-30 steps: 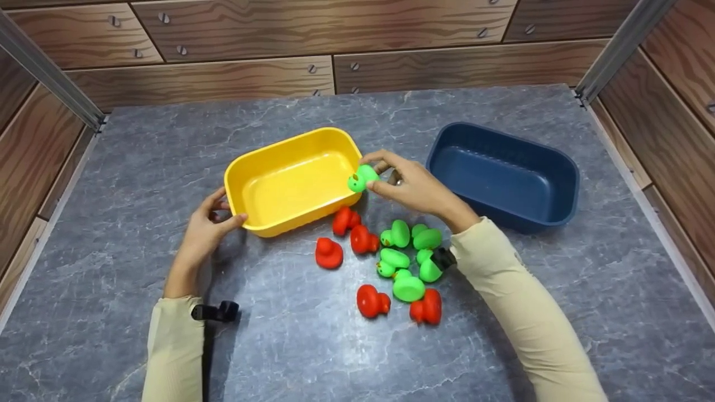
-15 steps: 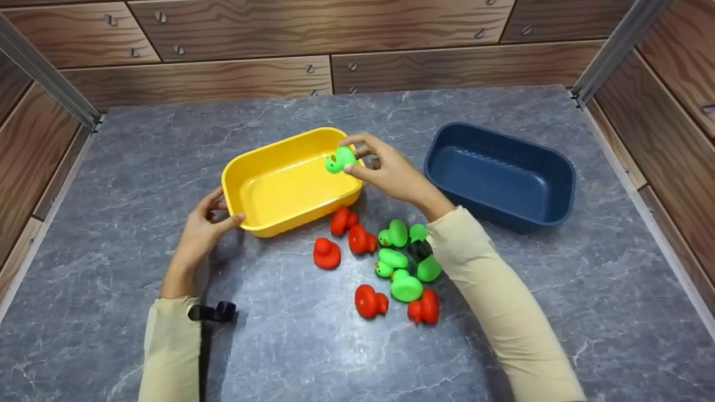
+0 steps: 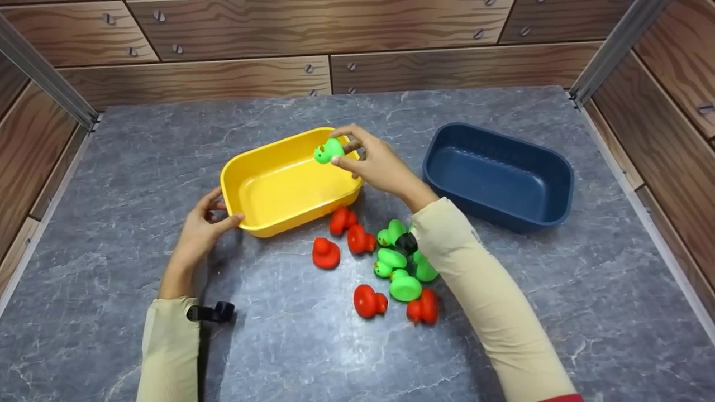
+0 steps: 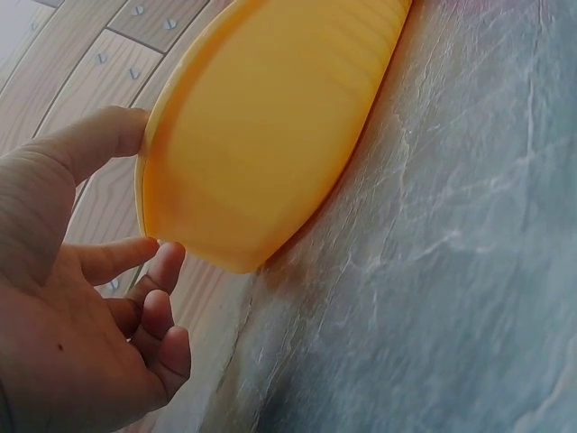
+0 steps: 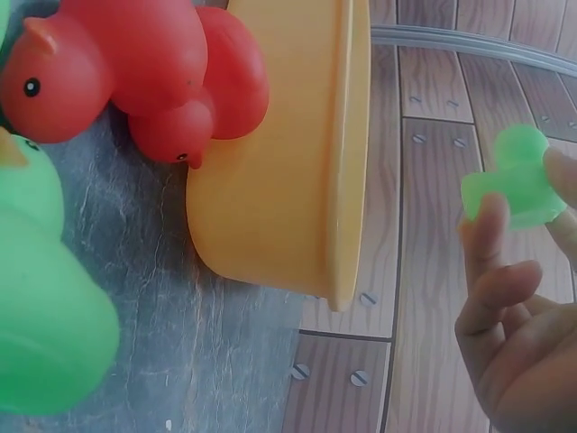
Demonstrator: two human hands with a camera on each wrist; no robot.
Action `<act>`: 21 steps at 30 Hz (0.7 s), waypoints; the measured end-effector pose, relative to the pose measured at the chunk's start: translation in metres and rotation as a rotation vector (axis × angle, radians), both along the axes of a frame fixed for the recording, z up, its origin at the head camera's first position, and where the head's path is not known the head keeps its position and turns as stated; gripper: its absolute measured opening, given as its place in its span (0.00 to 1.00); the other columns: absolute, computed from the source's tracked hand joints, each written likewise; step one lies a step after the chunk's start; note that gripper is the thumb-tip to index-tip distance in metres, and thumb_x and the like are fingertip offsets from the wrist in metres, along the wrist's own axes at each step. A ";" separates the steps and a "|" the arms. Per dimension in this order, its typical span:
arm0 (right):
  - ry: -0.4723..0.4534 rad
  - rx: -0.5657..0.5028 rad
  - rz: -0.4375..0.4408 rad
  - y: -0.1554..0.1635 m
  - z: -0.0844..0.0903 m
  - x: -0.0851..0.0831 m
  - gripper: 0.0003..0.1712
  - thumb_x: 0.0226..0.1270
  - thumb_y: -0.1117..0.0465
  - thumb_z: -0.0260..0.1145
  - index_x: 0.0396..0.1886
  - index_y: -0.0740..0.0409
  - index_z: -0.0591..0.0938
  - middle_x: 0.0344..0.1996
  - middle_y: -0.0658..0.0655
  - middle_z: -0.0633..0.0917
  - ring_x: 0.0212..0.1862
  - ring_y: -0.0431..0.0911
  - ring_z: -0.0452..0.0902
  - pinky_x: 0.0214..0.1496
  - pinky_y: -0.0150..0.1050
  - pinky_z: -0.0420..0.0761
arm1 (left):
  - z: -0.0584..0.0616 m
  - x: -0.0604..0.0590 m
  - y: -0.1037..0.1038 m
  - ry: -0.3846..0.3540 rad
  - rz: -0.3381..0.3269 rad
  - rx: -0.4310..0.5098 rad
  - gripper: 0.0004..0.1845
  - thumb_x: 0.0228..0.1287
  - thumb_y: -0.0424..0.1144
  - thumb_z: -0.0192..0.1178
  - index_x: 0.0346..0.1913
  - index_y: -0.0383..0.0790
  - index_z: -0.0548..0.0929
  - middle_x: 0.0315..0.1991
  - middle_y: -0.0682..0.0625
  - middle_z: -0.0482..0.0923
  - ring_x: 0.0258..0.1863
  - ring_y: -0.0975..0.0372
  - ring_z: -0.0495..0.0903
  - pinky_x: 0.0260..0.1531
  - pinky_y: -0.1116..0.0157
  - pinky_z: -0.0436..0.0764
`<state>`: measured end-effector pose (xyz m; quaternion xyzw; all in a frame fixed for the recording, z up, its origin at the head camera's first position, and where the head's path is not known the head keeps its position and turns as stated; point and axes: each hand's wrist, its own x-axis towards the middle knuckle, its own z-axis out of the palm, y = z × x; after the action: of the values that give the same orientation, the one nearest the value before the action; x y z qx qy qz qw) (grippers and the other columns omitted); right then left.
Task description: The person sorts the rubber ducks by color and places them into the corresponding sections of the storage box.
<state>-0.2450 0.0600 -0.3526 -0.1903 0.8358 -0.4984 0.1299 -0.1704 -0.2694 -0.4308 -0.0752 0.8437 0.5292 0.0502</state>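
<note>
My right hand [image 3: 377, 162] pinches a green rubber duck [image 3: 328, 151] between thumb and fingers, over the right end of the yellow tub [image 3: 268, 220]. In the right wrist view, that duck [image 5: 521, 180] shows well above the tub's rim. At the tub's left end, my left hand [image 3: 198, 229] holds the corner, thumb at the front rim and fingers round the side. Its other fingers curl loosely beside the wall in the left wrist view. Several red ducks [image 3: 325, 254] and green ducks [image 3: 406, 286] lie on the table in front, some green ones partly hidden by the right sleeve.
A dark blue tub [image 3: 497, 184] stands to the right, behind my right forearm. Wood-patterned panels [image 3: 223, 33] close off the back and both sides of the grey marbled table [image 3: 279, 346]. Black straps with small cameras [image 3: 212, 312] sit on the wrists.
My right hand has carried the green duck leftward and away from me, from the yellow tub's right rim to over its inside. The left hand has stayed at the tub's corner.
</note>
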 end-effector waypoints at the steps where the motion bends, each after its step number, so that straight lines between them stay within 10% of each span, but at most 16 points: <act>1: -0.006 0.004 -0.007 -0.001 0.000 -0.001 0.25 0.69 0.51 0.63 0.64 0.44 0.70 0.55 0.59 0.78 0.42 0.58 0.78 0.45 0.50 0.81 | 0.000 0.000 0.000 -0.003 0.001 0.005 0.43 0.61 0.43 0.66 0.75 0.42 0.56 0.58 0.40 0.69 0.41 0.63 0.66 0.38 0.73 0.68; 21: 0.024 0.175 -0.045 -0.013 -0.015 -0.012 0.25 0.69 0.51 0.62 0.64 0.41 0.71 0.55 0.59 0.79 0.41 0.55 0.82 0.41 0.39 0.81 | -0.002 -0.001 -0.002 -0.029 0.009 0.026 0.43 0.61 0.43 0.66 0.75 0.44 0.56 0.60 0.41 0.68 0.43 0.62 0.63 0.40 0.71 0.66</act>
<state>-0.2567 0.0467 -0.3676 -0.1656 0.8817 -0.4237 0.1248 -0.1717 -0.2715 -0.4325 -0.0863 0.8355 0.5392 0.0610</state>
